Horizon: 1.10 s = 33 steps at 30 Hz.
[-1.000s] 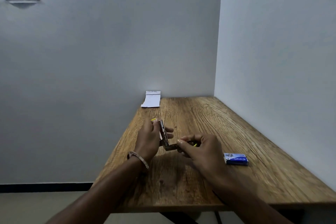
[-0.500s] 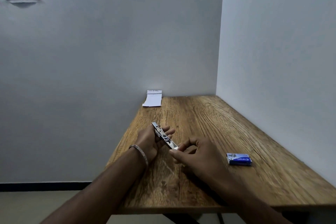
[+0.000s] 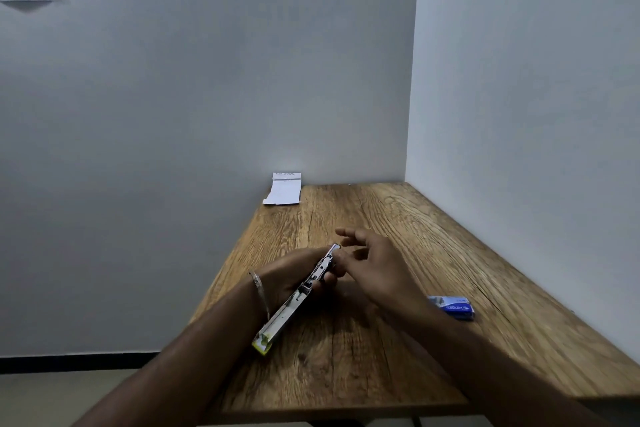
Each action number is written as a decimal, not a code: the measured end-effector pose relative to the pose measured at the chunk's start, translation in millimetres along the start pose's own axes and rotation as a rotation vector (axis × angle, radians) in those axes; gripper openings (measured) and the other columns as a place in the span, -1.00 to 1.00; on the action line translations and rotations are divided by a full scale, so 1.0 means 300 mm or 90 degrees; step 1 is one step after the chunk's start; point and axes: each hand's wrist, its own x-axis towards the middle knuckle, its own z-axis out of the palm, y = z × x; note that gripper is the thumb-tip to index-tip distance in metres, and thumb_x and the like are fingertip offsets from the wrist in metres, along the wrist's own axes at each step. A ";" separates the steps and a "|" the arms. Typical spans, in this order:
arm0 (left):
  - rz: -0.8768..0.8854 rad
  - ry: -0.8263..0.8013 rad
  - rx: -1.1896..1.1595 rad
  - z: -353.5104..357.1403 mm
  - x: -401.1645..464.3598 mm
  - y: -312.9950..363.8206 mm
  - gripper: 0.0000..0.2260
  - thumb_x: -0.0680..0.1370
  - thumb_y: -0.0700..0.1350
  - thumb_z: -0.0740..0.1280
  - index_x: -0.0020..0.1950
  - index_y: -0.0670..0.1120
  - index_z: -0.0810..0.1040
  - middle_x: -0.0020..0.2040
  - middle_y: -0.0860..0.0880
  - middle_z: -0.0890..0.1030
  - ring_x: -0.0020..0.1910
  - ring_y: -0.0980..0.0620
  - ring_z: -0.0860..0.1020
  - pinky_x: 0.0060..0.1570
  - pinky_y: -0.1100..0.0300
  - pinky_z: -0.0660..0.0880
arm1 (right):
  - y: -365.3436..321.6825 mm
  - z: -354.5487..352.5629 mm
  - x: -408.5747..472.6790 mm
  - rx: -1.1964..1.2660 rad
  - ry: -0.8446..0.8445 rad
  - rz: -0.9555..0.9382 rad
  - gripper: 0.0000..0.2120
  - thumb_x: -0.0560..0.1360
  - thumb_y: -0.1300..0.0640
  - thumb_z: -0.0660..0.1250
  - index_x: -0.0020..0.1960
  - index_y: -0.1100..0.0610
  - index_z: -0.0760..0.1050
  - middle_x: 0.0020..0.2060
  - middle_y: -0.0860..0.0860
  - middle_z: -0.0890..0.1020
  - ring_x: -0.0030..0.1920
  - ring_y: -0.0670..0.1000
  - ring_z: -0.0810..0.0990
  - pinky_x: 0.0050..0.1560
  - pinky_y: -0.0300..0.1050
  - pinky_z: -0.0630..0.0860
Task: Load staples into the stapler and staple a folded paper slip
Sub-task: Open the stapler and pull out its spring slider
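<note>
A metal stapler (image 3: 294,302) with a yellow end lies swung out flat and long, running from near the table's left edge up toward the middle. My left hand (image 3: 291,276) grips its middle from the left. My right hand (image 3: 372,262) hovers just right of the stapler's far tip, fingers spread, holding nothing I can see. A blue staple box (image 3: 452,307) lies on the table to the right. A white paper slip (image 3: 284,189) rests at the far left corner against the wall.
The wooden table (image 3: 381,357) fits into a corner, with grey walls behind and on the right. Its left and near edges drop off to the floor. A metal bangle (image 3: 259,291) circles my left wrist.
The stapler has been swung fully out into one long line, its yellow end now toward me. My right hand has let go of it and lifted away with fingers spread.
</note>
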 end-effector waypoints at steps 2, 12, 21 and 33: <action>-0.018 -0.023 0.022 -0.006 -0.002 0.003 -0.67 0.66 0.02 0.09 -0.16 -0.16 0.45 -0.56 0.02 0.50 -0.68 0.18 0.42 -0.70 0.42 0.31 | 0.010 -0.001 0.012 -0.015 -0.001 0.013 -0.70 0.49 0.05 0.46 0.21 -0.06 0.60 0.01 -0.11 0.66 -0.03 -0.14 0.63 -0.11 -0.31 0.56; -0.037 -0.136 -0.010 -0.039 0.017 -0.007 -0.76 0.64 -0.07 0.14 -0.04 -0.22 0.45 -0.43 -0.06 0.58 -0.56 0.12 0.54 -0.64 0.34 0.45 | 0.043 -0.036 0.023 -0.019 -0.014 -0.010 -0.92 0.44 0.15 0.51 -0.11 0.00 0.66 -0.19 -0.08 0.73 -0.16 -0.13 0.71 -0.09 -0.15 0.63; -0.031 -0.126 -0.026 -0.068 0.041 -0.027 -0.78 0.64 -0.05 0.11 0.06 -0.16 0.46 -0.38 0.00 0.43 -0.54 0.17 0.43 -0.64 0.38 0.37 | 0.038 -0.046 0.018 -0.145 0.127 -0.090 -0.94 0.47 0.11 0.49 -0.07 0.00 0.65 -0.19 -0.15 0.67 -0.18 -0.24 0.62 -0.27 -0.46 0.47; 0.030 -0.013 -0.048 -0.034 0.037 -0.049 -0.70 0.63 0.04 0.18 -0.08 -0.18 0.49 -0.39 -0.06 0.53 -0.48 0.09 0.54 -0.57 0.30 0.48 | 0.016 0.010 0.009 -0.234 0.119 -0.092 -0.97 0.47 0.11 0.46 -0.14 0.04 0.64 -0.15 -0.09 0.62 -0.13 -0.11 0.59 -0.16 -0.23 0.53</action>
